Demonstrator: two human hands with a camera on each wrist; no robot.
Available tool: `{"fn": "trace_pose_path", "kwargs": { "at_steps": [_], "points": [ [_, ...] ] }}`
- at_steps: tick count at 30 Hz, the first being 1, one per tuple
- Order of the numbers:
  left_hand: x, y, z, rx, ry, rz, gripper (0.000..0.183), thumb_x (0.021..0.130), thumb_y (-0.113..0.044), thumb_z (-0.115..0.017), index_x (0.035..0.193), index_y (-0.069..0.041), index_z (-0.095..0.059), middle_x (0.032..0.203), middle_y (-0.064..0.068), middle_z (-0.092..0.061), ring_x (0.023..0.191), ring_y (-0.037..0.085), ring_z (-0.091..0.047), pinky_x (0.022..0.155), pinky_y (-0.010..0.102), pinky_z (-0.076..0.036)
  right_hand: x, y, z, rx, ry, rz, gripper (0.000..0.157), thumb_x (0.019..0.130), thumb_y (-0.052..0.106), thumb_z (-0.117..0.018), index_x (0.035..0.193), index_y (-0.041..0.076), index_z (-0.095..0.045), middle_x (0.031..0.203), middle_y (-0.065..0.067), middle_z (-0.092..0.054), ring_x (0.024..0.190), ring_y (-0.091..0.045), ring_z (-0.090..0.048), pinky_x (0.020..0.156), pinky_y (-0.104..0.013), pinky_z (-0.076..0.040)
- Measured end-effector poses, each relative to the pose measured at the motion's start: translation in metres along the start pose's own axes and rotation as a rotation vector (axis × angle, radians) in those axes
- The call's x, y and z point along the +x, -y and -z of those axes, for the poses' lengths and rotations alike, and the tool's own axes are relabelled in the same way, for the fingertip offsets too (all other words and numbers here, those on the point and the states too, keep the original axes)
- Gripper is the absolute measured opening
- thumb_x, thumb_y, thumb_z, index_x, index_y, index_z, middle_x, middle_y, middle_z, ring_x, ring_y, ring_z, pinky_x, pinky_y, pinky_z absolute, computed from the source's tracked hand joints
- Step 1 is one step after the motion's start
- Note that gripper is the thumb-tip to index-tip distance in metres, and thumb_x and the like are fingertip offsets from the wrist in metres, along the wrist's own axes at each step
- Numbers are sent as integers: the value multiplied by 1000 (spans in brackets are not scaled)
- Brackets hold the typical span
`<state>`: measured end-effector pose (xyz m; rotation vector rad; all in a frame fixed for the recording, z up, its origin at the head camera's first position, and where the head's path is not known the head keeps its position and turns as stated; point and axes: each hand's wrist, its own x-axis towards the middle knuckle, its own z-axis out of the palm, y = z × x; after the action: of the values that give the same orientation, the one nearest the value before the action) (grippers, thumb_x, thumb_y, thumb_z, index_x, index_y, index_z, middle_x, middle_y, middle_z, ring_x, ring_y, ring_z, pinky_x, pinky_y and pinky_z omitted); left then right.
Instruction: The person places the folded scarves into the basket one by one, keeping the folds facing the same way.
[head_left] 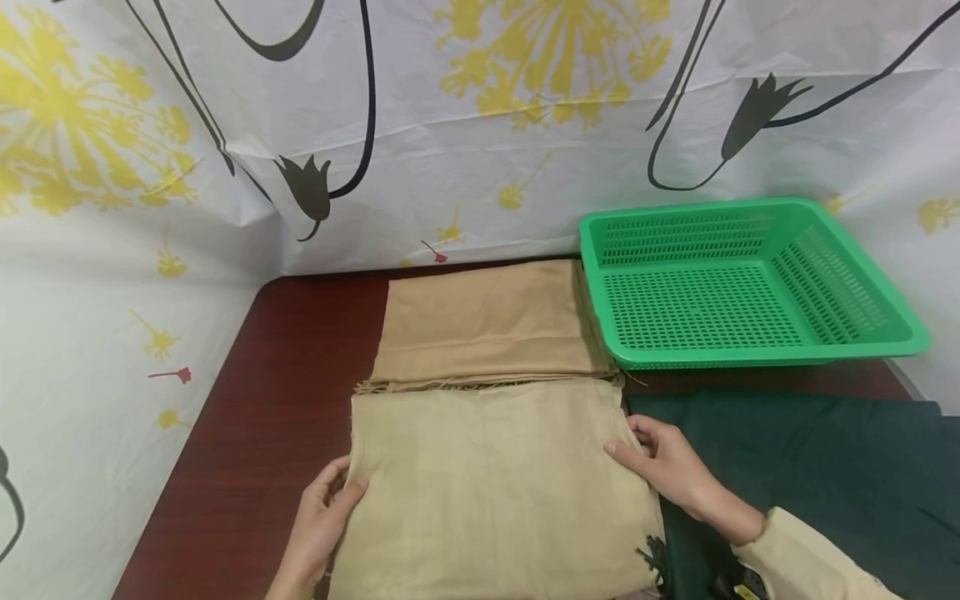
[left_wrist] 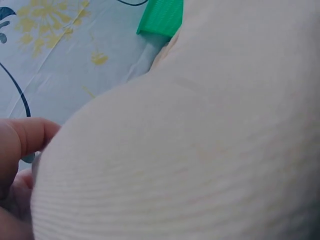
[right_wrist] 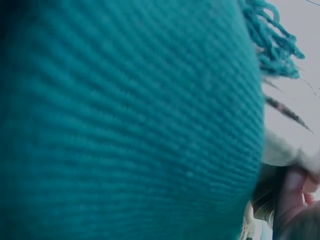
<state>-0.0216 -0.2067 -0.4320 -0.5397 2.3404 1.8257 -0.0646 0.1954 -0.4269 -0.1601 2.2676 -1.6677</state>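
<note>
Where the head view looks down: a dark red table (head_left: 300, 375) carries a green basket (head_left: 697, 308) at far right, its left side close against a folded tan cloth (head_left: 487, 325).
Patterned sheet (head_left: 420, 158): white with yellow flowers, standing behind the table and along its left side.
Dark green cloth (head_left: 810, 467): spread at right, beside the pale cloth (head_left: 491, 492).
Dark green tassel (head_left: 654, 557): one bunch, at the pale cloth's right edge.
Count: three cloths by colour, one basket, two hands.
Pale cloth's place: on the near part of the table, just this side of the tan cloth's fringe.
Pale cloth's direction: far edge left to right, sides running toward the person; the picture cuts it off below, so the long axis cannot be told.
Left hand (head_left: 318, 517): grips the left edge, thumb on top.
Right hand (head_left: 671, 467): grips the right edge, thumb on top, sleeve (head_left: 810, 554) behind.
Left wrist view: pale ribbed fabric (left_wrist: 175, 140) blocks most of the view; part of the hand shows at left, one corner of the basket above.
Right wrist view: blurred teal ribbed fabric (right_wrist: 150, 120) blocks most; teal strands (right_wrist: 275, 42) hang upper right, blurred fingers lower right, their grip unclear.
</note>
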Motion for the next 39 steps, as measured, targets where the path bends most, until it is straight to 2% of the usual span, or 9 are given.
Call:
{"fn": "trace_pose_path", "kwargs": {
  "at_steps": [10,14,18,21,26,29,35,39],
  "points": [
    [2,5,0,-6,-32,-4,36,86,-12,-57,121,-4,-49,104,10,-54,75,12,-58,62,28,-48,-2,4,-3,15,-82,28,28,83,14,-63,99,-7,-53,82,-15,-58,56,-17,-60,48,-35,-49],
    [3,5,0,-11,-36,-22,35,86,-8,-56,121,-4,-49,105,12,-54,76,12,-59,62,28,-49,-3,5,-4,10,-79,60,25,83,13,-62,95,-6,-53,67,-9,-57,49,-14,-55,44,-31,-46],
    [1,4,1,-1,-44,-17,37,87,-9,-55,123,-5,-46,110,12,-52,81,8,-58,65,26,-48,-1,7,-5,2,-67,121,21,83,13,-62,91,-4,-52,49,3,-41,40,-5,-38,37,-25,-35],
    [-1,4,2,-4,-46,-19,37,88,-10,-55,123,-5,-46,110,10,-51,82,7,-57,67,25,-48,-1,8,-6,-11,-75,163,18,83,11,-62,89,-2,-51,48,6,-28,40,-3,-24,34,-23,-27],
    [-1,3,-1,-25,-42,-59,35,88,-8,-53,123,-3,-45,109,9,-51,83,8,-58,67,25,-48,-6,12,-6,-10,-90,201,14,83,8,-61,86,-1,-51,48,4,-25,40,-4,-23,35,-23,-27],
    [-1,0,-2,-39,-44,-60,35,89,-9,-53,122,-3,-45,112,9,-49,85,7,-57,68,24,-48,-10,14,-5,7,-90,215,12,83,6,-60,86,0,-50,48,1,-23,40,-6,-21,34,-24,-26],
    [-5,-7,-2,-87,-99,-77,31,89,-8,-53,119,-2,-47,104,0,-52,83,7,-57,66,23,-47,-12,20,-6,26,-102,272,12,83,2,-60,85,3,-47,49,-4,-20,40,-13,-17,33,-25,-23],
    [-6,-12,-2,-100,-117,-78,30,89,-8,-52,118,-3,-47,103,-2,-52,82,7,-58,65,23,-47,-12,24,-5,41,-102,287,13,83,1,-59,85,3,-47,49,-5,-20,40,-14,-17,33,-26,-22]
  ]
}}
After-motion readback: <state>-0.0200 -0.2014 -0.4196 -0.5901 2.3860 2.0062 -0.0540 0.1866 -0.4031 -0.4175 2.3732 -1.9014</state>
